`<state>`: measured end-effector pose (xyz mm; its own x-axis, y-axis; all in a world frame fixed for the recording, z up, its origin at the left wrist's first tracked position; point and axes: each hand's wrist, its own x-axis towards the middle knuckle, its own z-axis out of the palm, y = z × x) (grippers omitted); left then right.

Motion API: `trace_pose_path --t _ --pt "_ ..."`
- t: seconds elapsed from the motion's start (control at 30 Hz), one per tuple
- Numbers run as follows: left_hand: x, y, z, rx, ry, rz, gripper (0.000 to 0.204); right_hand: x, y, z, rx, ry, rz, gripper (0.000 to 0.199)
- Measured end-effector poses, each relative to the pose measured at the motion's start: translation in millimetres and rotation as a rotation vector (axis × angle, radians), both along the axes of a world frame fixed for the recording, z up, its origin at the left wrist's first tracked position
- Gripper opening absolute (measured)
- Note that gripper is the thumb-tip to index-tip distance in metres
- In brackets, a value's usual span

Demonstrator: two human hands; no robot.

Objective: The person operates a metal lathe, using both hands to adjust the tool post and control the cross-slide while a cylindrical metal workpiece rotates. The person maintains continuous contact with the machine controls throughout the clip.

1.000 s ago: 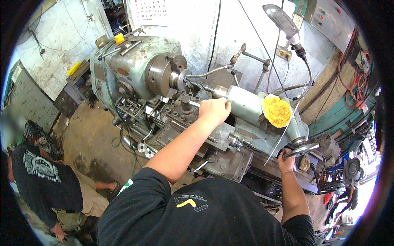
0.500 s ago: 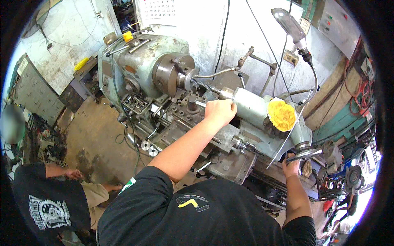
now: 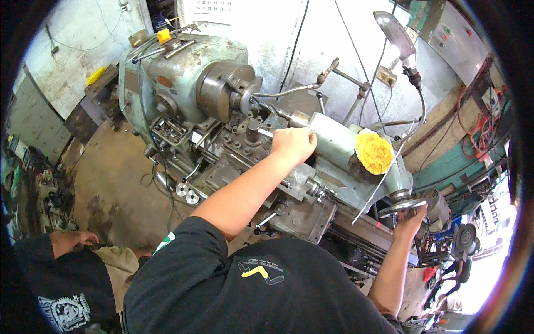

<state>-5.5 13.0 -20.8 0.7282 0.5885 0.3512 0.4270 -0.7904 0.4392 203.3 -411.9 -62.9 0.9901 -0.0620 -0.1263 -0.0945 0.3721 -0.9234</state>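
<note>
A lathe's tailstock carries a drill bit, whose far end meets a metal workpiece in the chuck. My left hand is closed in a fist beside the front of the tailstock, just right of the tool post; what its fingers hold, if anything, is hidden. At the tailstock's right end, my right hand grips the rim of the handwheel, partly hidden beneath it. A crumpled yellow cloth lies on top of the tailstock.
A bent coolant pipe reaches over the drill. Above the tailstock hangs a work lamp. Two round metal pieces sit at the lathe's front. Another person in a black shirt is at the lower left. A thin rod leans across the tailstock.
My right hand has moved round the handwheel from its left side to its right side. My left hand stays closed by the tailstock. The whole view has shifted slightly.
</note>
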Motion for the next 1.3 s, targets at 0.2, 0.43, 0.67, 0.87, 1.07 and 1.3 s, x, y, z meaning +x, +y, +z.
trace_pose_path --t 0.2,0.43,0.67,0.87,1.07,1.3 --pt "-2 1 6 -0.030 0.042 -0.016 0.039 50 25 40 0.042 0.383 -0.050 0.059" --pt "-3 1 6 -0.049 0.049 -0.037 0.039 45 37 26 0.014 0.207 -0.113 0.020" --pt "-5 2 8 -0.056 0.051 -0.039 0.039 19 51 -3 -0.118 -0.091 -0.122 0.016" --pt "-4 2 8 -0.053 0.041 -0.045 0.038 6 60 -10 -0.225 -0.207 -0.170 0.021" --pt "-4 2 7 -0.053 0.041 -0.040 0.039 9 57 -14 -0.220 -0.221 -0.147 0.023" --pt "-4 1 8 -0.060 0.035 -0.042 0.039 12 56 -15 -0.248 -0.211 -0.170 0.028"
